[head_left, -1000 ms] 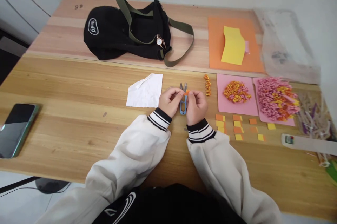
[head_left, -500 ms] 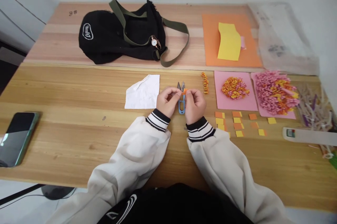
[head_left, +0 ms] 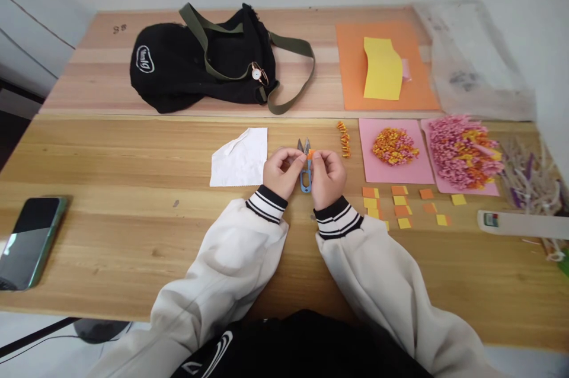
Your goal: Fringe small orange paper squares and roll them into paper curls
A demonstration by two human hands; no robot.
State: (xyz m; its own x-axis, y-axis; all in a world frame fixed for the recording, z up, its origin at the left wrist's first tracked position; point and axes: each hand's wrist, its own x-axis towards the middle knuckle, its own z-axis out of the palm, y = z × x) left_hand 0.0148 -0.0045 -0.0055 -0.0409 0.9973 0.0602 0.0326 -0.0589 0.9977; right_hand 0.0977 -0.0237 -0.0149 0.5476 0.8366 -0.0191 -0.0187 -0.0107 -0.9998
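Note:
Over the table, my left hand [head_left: 283, 173] and my right hand [head_left: 328, 179] meet with thumbs and forefingers pinched. Between their fingertips is a small orange piece of paper [head_left: 310, 154], mostly covered by my right fingers. My left fingertips are at its left edge. Right beneath it lies a pair of blue thread snips [head_left: 305, 181], blades pointing away from me and apart. Left of my hands rests a creased white sheet of paper [head_left: 240, 159]. Beyond my right hand stands a short row of orange and yellow rolled bits [head_left: 344, 140].
Small orange and yellow paper pieces [head_left: 403, 223] lie in rows at right. Two pink sheets [head_left: 371, 170] carry piles of tiny pink, orange and yellow bits [head_left: 462, 153]. A black bag [head_left: 178, 67], orange sheet [head_left: 351, 70] and yellow paper [head_left: 383, 70] lie behind; a phone [head_left: 31, 242] at left.
The camera view has shifted slightly. Both hands keep the same pinch over the snips, and less of the orange paper shows between the fingertips.

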